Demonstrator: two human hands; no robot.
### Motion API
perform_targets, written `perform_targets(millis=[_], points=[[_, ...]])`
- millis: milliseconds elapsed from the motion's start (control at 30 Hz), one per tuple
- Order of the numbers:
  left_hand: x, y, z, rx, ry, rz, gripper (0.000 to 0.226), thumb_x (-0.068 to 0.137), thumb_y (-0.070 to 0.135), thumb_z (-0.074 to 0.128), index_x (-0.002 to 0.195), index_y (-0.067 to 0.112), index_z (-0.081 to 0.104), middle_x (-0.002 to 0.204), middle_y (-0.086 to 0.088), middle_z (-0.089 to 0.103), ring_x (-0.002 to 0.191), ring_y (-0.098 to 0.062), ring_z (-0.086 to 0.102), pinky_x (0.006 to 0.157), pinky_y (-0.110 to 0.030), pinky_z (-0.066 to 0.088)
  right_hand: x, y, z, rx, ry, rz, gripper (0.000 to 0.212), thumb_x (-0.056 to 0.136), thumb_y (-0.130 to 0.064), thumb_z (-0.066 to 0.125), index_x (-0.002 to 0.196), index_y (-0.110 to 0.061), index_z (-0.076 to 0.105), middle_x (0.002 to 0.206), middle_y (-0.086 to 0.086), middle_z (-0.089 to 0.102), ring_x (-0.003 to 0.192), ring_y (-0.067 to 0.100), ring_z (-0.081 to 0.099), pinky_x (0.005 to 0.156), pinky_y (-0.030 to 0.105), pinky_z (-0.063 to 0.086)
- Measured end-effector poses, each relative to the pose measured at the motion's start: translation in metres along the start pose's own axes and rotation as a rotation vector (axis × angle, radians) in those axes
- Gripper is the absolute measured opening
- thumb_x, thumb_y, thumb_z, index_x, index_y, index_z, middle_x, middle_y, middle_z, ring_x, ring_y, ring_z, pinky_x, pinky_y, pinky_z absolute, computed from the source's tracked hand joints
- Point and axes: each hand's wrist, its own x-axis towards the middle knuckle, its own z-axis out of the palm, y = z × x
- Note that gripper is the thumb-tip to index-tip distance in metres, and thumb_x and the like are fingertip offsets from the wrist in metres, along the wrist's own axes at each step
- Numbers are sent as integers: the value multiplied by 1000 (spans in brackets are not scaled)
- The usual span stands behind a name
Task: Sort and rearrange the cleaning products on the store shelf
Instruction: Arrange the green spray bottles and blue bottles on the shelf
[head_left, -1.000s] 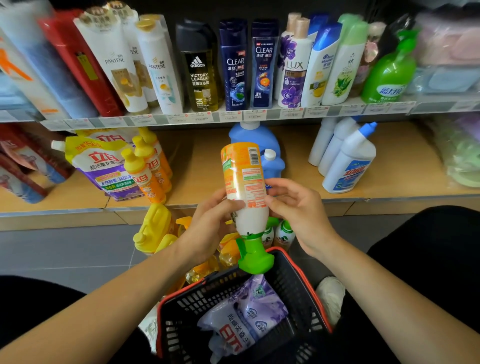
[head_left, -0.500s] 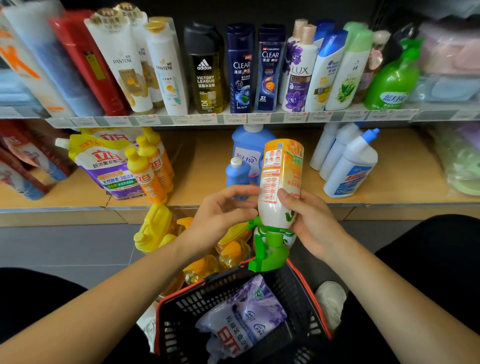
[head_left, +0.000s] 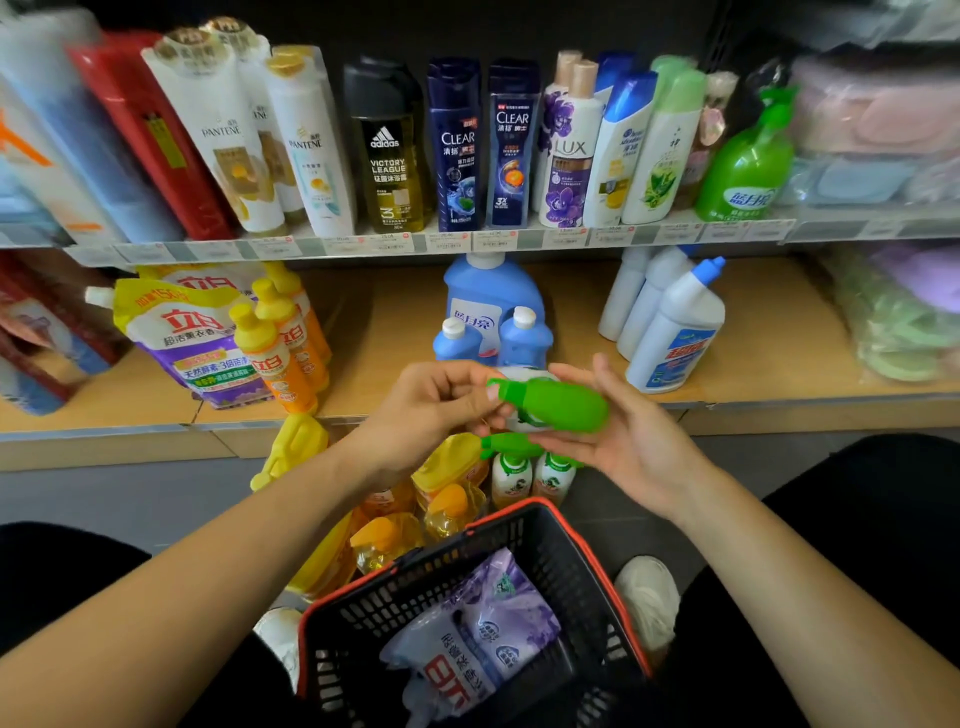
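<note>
Spray bottle (head_left: 550, 408) lies level before the lower shelf (head_left: 395, 338), left hand (head_left: 431, 410) pinching its nozzle, right hand (head_left: 634, 431) cradling it on flat fingers; best turned upright beside the 2 matching bottles (head_left: 511, 475).

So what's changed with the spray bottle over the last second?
The spray bottle, upside down before, has tipped over so its green trigger head faces the camera. The left hand now pinches its nozzle; the right hand supports it from beneath. Basket and shelved bottles stayed put.
</note>
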Motion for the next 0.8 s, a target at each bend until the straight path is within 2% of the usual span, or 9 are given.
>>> perform_targets(millis=[67,167,233,333,500,567,633,700,800], points=[[7,0,1,27,53,6,13,87,15,66,91,3,70,75,-1,74,65,-5,66,58,-12,48,-4,-1,-4,-106,-70,-37,57,87,-54,54,129,-17,63,125,13,68,104,38,69,80,39,59],[13,-3,4,73,74,-24,15,83,21,69,85,6,72,73,-1,74,62,-6,65,57,-14,48,-6,3,-7,-241,-41,-214,44,85,-37,64,124,-17,64,111,10,72,82,25,70,64,27,52],[15,-6,8,92,79,-43,15,81,24,70,82,9,73,70,0,73,59,-5,63,56,-13,47,-5,4,-8,-344,-26,-338,45,79,-21,73,122,-15,63,101,5,72,71,20,66,58,25,51],[18,-9,11,130,89,-44,12,88,19,69,80,10,72,66,3,72,57,-3,62,55,-13,47,-3,0,-10,-540,-6,-466,44,77,-19,83,118,-14,68,85,1,71,63,16,58,52,26,49],[28,-20,19,208,125,-52,11,99,8,60,94,8,70,73,4,73,63,-3,62,58,-14,49,5,-25,-17,-776,51,-546,32,76,-21,85,105,-31,72,84,-9,73,65,3,64,55,21,51],[36,-30,18,258,134,-61,10,98,6,61,102,6,70,84,-6,72,67,-4,63,59,-13,49,12,-37,-22,-913,109,-557,35,75,-22,87,101,-37,70,87,-12,72,74,2,66,61,22,52],[46,-45,10,377,124,-105,14,96,7,66,108,3,72,88,-8,70,69,2,62,61,-11,47,21,-51,-29,-1038,162,-562,35,73,-23,88,99,-36,69,88,-14,72,79,-1,66,68,19,53],[56,-63,0,510,76,-137,16,93,9,70,109,4,73,82,1,69,67,7,60,64,-11,45,33,-67,-38,-1106,195,-555,32,74,-23,88,98,-31,69,83,-17,69,73,-7,63,64,10,47],[74,-94,-13,767,38,-149,18,92,15,74,108,9,74,86,5,71,76,2,63,77,-21,48,56,-87,-55,-1185,262,-535,28,75,-25,87,96,-27,69,77,-17,65,65,-8,61,58,10,43]])
